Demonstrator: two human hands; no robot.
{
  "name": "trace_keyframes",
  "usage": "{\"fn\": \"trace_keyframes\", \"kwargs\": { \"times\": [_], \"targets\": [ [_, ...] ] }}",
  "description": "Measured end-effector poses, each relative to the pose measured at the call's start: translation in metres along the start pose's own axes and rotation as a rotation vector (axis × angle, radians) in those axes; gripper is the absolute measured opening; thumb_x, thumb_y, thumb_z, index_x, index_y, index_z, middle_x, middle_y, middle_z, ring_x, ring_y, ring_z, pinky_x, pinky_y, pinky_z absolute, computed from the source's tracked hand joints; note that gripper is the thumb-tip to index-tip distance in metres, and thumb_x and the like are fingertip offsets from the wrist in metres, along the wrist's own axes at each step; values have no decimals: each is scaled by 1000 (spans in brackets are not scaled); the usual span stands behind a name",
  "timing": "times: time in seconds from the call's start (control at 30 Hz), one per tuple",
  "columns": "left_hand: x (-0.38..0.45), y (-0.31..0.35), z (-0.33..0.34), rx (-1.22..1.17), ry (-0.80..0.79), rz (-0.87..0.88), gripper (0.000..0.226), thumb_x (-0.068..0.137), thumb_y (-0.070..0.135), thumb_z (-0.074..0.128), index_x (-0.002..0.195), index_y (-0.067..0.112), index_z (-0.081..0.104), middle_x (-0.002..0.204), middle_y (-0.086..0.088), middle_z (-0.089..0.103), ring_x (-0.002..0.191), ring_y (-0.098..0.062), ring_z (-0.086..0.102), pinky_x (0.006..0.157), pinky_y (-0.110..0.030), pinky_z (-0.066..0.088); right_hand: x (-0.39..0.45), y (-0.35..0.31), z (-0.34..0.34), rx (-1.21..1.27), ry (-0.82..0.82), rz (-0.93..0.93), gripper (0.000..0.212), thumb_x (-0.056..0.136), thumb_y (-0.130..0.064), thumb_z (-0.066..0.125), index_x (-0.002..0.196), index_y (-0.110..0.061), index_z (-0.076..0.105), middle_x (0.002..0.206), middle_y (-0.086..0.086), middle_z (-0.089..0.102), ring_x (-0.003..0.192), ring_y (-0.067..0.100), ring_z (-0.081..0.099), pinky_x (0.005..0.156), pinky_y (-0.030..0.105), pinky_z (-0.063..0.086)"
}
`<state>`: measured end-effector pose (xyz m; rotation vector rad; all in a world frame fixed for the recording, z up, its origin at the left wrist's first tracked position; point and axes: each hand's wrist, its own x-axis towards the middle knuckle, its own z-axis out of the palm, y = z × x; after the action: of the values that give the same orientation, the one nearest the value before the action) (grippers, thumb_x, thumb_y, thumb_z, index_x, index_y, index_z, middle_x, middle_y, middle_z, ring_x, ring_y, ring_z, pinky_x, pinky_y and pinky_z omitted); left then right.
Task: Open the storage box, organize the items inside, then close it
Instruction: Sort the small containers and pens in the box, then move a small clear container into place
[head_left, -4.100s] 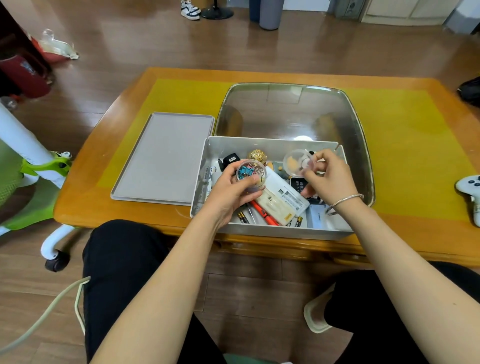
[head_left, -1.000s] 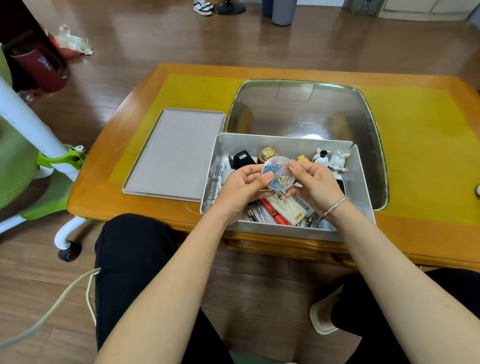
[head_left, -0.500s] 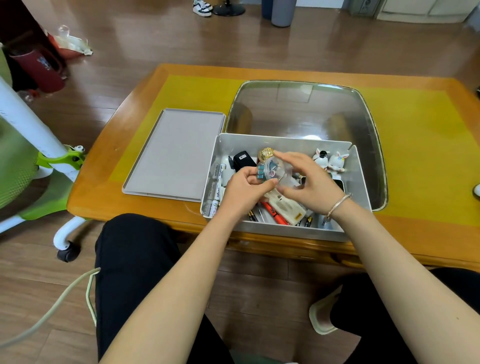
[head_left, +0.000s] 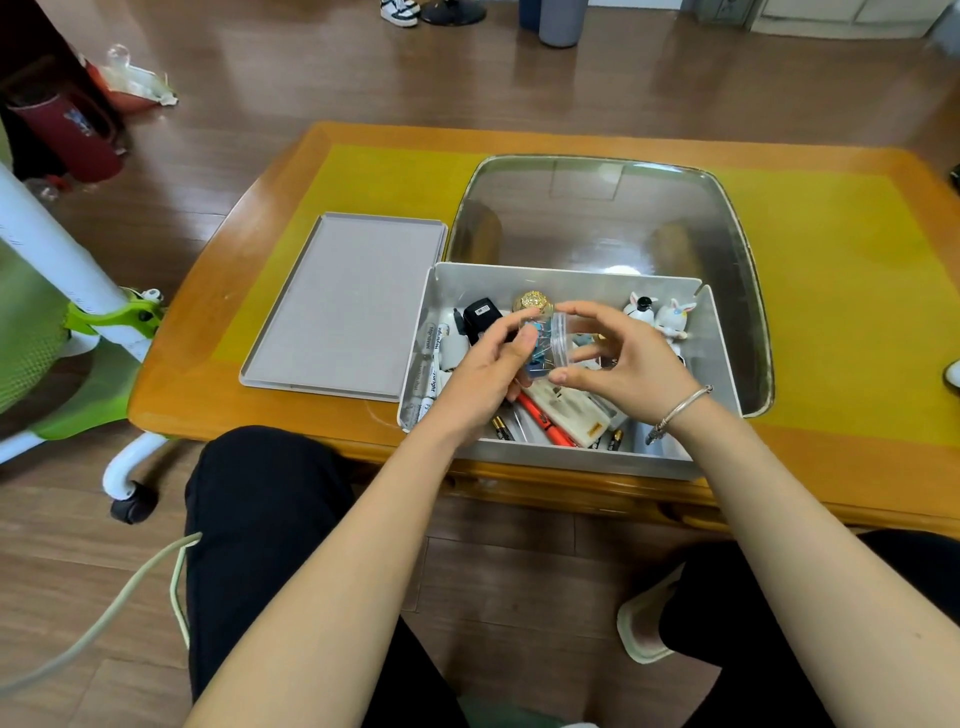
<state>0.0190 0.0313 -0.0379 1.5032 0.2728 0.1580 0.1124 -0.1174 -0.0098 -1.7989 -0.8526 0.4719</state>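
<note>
The wooden table (head_left: 270, 358) carried a yellow mat (head_left: 831, 291). On it, a grey lid (head_left: 343, 306) lay flat at nine o'clock. An open grey storage box (head_left: 571, 460) stood at six o'clock, overlapping the near edge of a clear tray (head_left: 737, 249) at twelve o'clock.

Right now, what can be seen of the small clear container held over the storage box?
The clear round container looks like transparent plastic, a small jar with a ridged rim or lid on its right end. It lies tipped on its side, holding colourful small items, perhaps paper clips; they are too small to be sure. It is held above the open storage box, not resting in it. The left hand grips its left end, and the right hand pinches the rim.
</note>
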Motion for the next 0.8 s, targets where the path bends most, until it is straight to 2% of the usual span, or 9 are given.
{"fn": "trace_keyframes", "kwargs": {
  "times": [0.07,0.13,0.23,0.3,0.37,0.5,0.63,0.73,0.8],
  "targets": [
    [-1,0,-1,-35,-12,42,35,98,30,47,132,22,47,91,7,69,70,-4,57,57,-16,44,1,-1,-1,-11,1,0,66,60,-34,78,121,-31,53,109,-6,61,80,0,68,75,18,55],
    [-3,-1,-2,-60,-22,77,32,99,19,48,131,19,45,91,11,70,71,3,62,59,-11,46,2,-1,-2,-3,-14,2,64,60,-39,75,120,-30,53,104,-5,64,79,3,68,77,21,56],
    [-6,2,0,-36,-34,109,33,98,14,50,129,21,44,100,14,70,89,0,66,69,-13,50,3,2,-6,14,-30,24,59,62,-39,74,117,-30,55,102,-1,66,81,11,69,80,27,56],
    [-8,4,2,12,-36,132,34,97,15,51,129,24,44,104,21,67,101,-2,64,76,-17,51,1,4,-5,81,-19,37,50,63,-36,74,110,-34,56,96,-5,66,75,9,67,79,27,57],
    [-9,5,3,54,-26,149,34,96,16,52,129,24,45,108,19,64,104,-2,63,79,-18,51,-1,5,-2,143,-14,41,45,66,-30,74,108,-33,57,92,-7,66,70,8,66,76,26,58],
    [-10,5,5,160,-42,180,39,96,15,54,132,28,41,107,19,59,93,4,61,78,-15,49,-2,6,-4,219,-11,100,40,70,-30,69,109,-23,60,92,2,71,77,18,70,67,29,59],
    [-13,2,9,264,-87,201,46,94,19,58,131,39,39,104,26,56,87,-15,57,80,-31,51,-3,6,-8,242,-17,135,35,77,-26,65,109,-14,64,85,-3,72,77,13,70,60,27,58],
    [-13,0,10,274,-51,228,49,93,19,60,131,41,38,105,27,54,77,5,51,71,-18,49,0,5,-8,234,-30,133,34,81,-23,63,113,-12,61,89,-3,72,79,13,70,61,28,59],
    [-11,-1,10,311,-50,246,51,92,19,61,131,43,37,110,21,52,81,7,52,74,-14,46,2,4,-6,228,-33,135,29,84,-26,62,110,-16,63,93,9,68,80,16,68,62,31,60]
  ]
}}
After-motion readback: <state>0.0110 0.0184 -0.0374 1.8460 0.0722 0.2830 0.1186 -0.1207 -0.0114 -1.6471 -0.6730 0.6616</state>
